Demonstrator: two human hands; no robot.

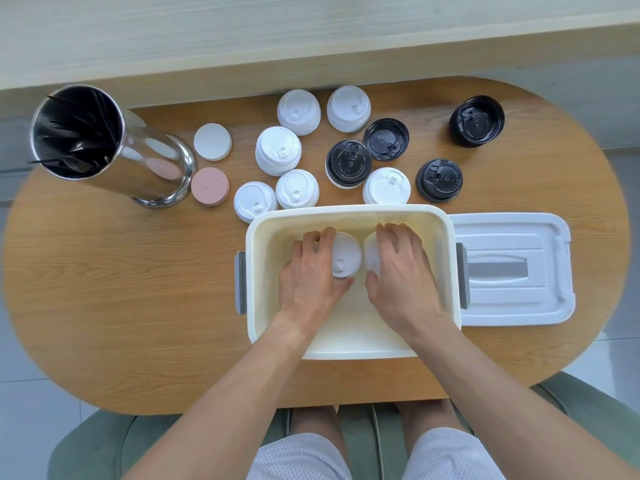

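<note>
Hands in cream bin (pixel 346 213) | left hand (pixel 311 275) grips white lid (pixel 346 256) | right hand (pixel 401 271) grips second white lid (pixel 371 252)

Bin walls (pixel 446 258) hem both hands; lids (pixel 297 189) crowd behind

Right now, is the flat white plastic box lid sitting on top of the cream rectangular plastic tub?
No, the white box lid lies on the wooden table beside the open cream tub.
</note>
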